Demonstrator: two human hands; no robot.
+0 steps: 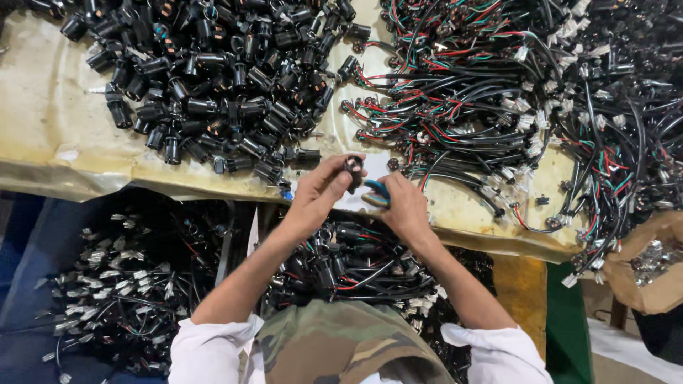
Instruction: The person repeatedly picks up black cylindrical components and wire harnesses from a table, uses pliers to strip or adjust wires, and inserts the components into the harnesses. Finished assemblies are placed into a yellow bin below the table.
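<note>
The small black socket [353, 168] is pinched in the fingertips of the left hand [321, 193], just above the near edge of the table [43, 135]. Its round open end faces up toward the camera, so its long side runs up and down. The right hand [404, 206] is just beside it, on the right, and is closed around a tool with blue handles [378, 192]. The 2 hands nearly touch. The left hand is the one on the socket.

A thin wire [416, 174] seems to run from near the socket off to the right, but it is too small to be sure.

Up and to the left lies a big pile of black sockets [213, 78]. Up and to the right lies a big tangle of red, green and black wires [512, 99]. Between the 2 piles is a bare strip of table, right in front of the hands.

Below the table edge, near the person's arms, sit bins of wired parts [356, 263] and [121, 284]. A brown bag [658, 270] sits at the far right.
</note>
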